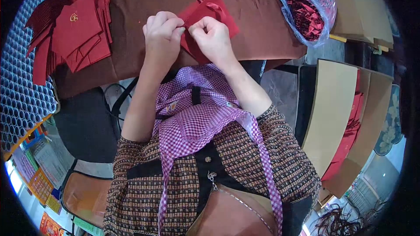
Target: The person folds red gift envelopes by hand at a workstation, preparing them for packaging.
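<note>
A red paper bag (215,9) with a red ribbon handle lies on the brown table top (258,26) in front of me. My left hand (162,32) and my right hand (215,40) meet at its near-left edge, fingers curled, each pinching the red paper. The thumbs and fingertips almost touch at the pinch. The lower part of the bag is hidden under my right hand. My purple checked apron and patterned sleeves fill the lower middle of the view.
A loose pile of red bags with a gold logo (78,30) lies at the left of the table. A clear plastic sack of red ribbons (306,8) sits at top right. An open cardboard box (332,109) holding red bags stands right. Stacked tubes (22,87) line the left edge.
</note>
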`<state>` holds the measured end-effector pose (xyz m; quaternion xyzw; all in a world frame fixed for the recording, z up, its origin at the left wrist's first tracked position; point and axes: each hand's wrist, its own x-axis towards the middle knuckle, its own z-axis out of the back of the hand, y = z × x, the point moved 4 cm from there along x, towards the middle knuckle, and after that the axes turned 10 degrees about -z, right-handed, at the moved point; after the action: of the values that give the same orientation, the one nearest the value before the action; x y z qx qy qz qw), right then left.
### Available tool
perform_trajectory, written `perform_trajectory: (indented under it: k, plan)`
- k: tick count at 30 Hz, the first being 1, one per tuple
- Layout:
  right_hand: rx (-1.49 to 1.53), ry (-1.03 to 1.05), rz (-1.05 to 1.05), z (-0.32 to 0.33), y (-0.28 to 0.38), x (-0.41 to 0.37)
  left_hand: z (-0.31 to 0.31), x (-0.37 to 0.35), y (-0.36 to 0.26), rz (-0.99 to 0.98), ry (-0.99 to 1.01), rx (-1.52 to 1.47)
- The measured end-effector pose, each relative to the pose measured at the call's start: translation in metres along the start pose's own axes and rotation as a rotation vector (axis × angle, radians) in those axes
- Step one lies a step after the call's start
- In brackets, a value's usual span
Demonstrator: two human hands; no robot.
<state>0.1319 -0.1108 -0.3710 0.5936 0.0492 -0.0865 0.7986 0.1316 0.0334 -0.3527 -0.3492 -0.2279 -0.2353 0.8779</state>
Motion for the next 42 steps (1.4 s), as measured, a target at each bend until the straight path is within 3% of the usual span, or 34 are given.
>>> perform_trajectory:
  k: [2, 4, 6, 9, 10, 12, 17, 19, 20, 23, 27, 33, 38, 42]
  plan:
    - [0.042, 0.052, -0.067, 0.000, -0.007, 0.005, -0.002, 0.000, 0.002, -0.003, -0.003, -0.025]
    - [0.287, 0.165, -0.177, -0.007, -0.020, 0.009, -0.002, -0.001, 0.004, -0.034, -0.018, -0.029]
    - [0.158, 0.124, -0.185, -0.008, -0.015, 0.004, -0.001, 0.001, 0.003, -0.023, -0.012, -0.051]
    - [-0.255, -0.196, 0.448, -0.008, 0.004, -0.009, -0.001, 0.000, 0.005, -0.017, -0.015, -0.082]
    - [-0.255, -0.196, 0.447, -0.008, 0.004, -0.008, -0.001, 0.000, 0.006, -0.023, -0.026, -0.093]
    - [-0.488, -0.242, 0.678, -0.014, 0.010, -0.013, -0.001, -0.001, 0.010, -0.025, -0.030, -0.131]
    - [-0.345, -0.242, 0.599, -0.013, 0.010, -0.012, 0.000, 0.000, 0.012, -0.019, -0.026, -0.177]
    - [0.039, -0.008, -0.013, -0.010, -0.001, -0.004, 0.000, -0.001, 0.012, -0.009, -0.036, -0.226]
    - [0.040, -0.012, -0.017, -0.010, -0.006, -0.001, 0.000, -0.001, 0.011, -0.010, -0.032, -0.230]
    - [0.331, 0.204, -0.290, -0.016, -0.017, 0.003, -0.001, -0.001, 0.008, -0.021, 0.005, -0.222]
    - [0.326, 0.204, -0.287, -0.012, -0.008, -0.001, -0.001, 0.001, 0.008, -0.020, -0.005, -0.202]
    - [-0.013, 0.095, 0.007, 0.003, -0.007, -0.005, 0.005, 0.005, 0.004, -0.037, 0.048, -0.179]
    - [-0.128, 0.028, 0.136, -0.001, -0.005, -0.007, 0.003, 0.008, -0.002, -0.108, 0.012, -0.192]
    - [-0.181, -0.121, 0.291, 0.001, 0.002, -0.010, 0.006, 0.008, -0.008, -0.126, 0.107, -0.159]
